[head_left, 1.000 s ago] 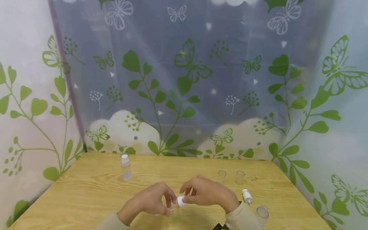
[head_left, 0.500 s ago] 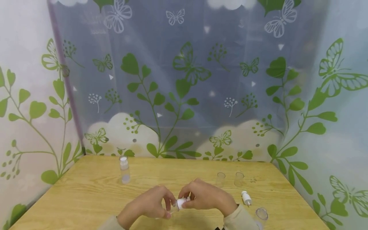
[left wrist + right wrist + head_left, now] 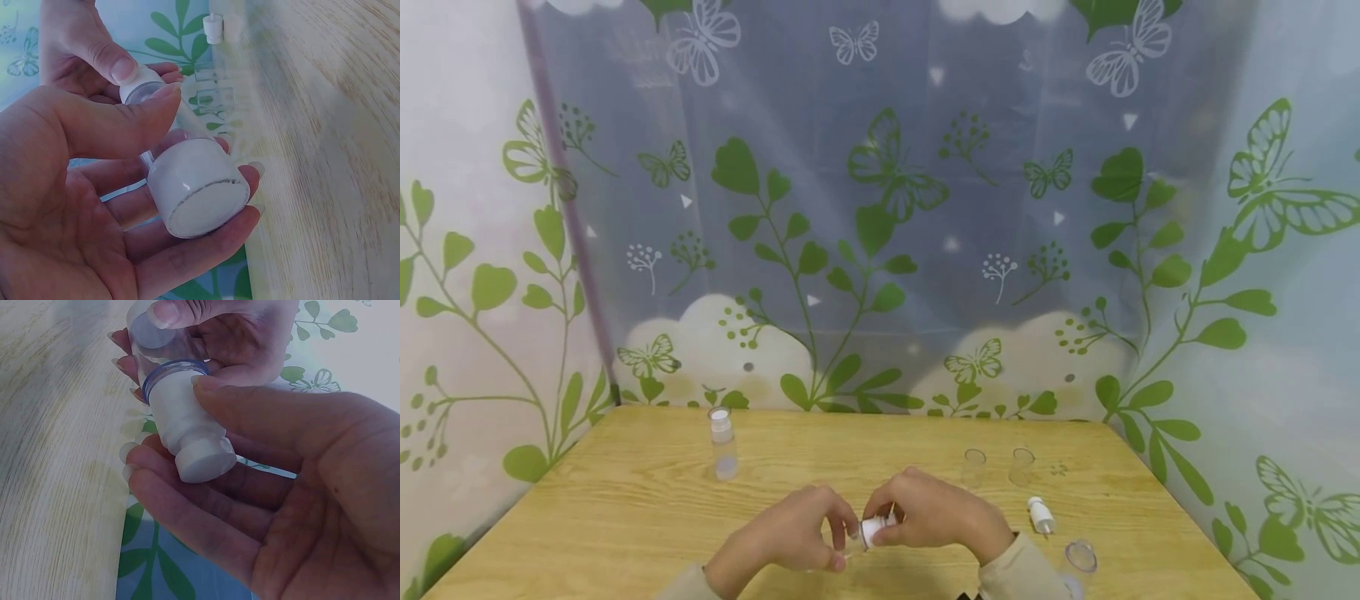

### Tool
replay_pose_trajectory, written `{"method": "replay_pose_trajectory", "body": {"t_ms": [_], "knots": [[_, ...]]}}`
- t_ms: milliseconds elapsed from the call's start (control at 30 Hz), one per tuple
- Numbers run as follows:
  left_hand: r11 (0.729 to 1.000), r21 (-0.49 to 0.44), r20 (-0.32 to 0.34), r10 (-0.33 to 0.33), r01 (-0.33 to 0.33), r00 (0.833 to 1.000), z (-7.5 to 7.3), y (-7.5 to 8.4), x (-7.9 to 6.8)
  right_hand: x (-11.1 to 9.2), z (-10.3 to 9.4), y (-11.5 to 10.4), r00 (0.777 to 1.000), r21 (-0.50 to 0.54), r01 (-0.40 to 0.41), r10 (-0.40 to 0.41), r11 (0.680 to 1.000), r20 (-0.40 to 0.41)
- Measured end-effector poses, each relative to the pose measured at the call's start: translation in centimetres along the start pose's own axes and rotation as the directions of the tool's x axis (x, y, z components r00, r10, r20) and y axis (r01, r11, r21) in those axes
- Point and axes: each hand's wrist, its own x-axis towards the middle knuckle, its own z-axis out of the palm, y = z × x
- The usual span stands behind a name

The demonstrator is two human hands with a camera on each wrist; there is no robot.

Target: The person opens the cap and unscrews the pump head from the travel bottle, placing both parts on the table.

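My left hand (image 3: 797, 527) grips a clear bottle with a white base (image 3: 200, 187), thumb on one side and fingers curled beneath it. The bottle lies tilted, its mouth toward my right hand (image 3: 934, 510). That hand pinches a white pump top (image 3: 181, 406) between thumb and fingers. In the right wrist view, the pump top sits at the bottle's blue-tinted rim (image 3: 175, 367); how far it is seated I cannot tell. Both hands are over the front middle of the wooden table.
A similar pump bottle (image 3: 723, 450) stands at the back left. On the right, two clear cups (image 3: 1022, 468) are near a loose white pump top (image 3: 1041, 516) lying on its side. A clear open bottle (image 3: 1079, 562) stands closer, beside my right sleeve (image 3: 1022, 571). Patterned curtains surround the table (image 3: 587, 508).
The head view has shifted slightly. Both hands keep their hold on the bottle and the pump top, with only small movement of the right fingers.
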Motion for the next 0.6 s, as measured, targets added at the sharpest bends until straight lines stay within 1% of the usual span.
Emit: {"method": "replay_pose_trajectory", "body": {"t_ms": [133, 433, 600], "knots": [[1.000, 0.006, -0.003, -0.007, 0.007, 1.000, 0.07, 0.10, -0.03, 0.02, 0.04, 0.03, 1.000, 0.006, -0.004, 0.004, 1.000, 0.002], [1.000, -0.006, 0.005, -0.015, 0.015, 1.000, 0.11, 0.10, -0.02, 0.21, 0.31, 0.20, 1.000, -0.001, 0.028, -0.027, 1.000, 0.011], [1.000, -0.027, 0.004, -0.004, 0.004, 1.000, 0.19, -0.10, 0.07, 0.33, 0.54, 0.27, 1.000, -0.020, 0.024, -0.025, 1.000, -0.015]]}}
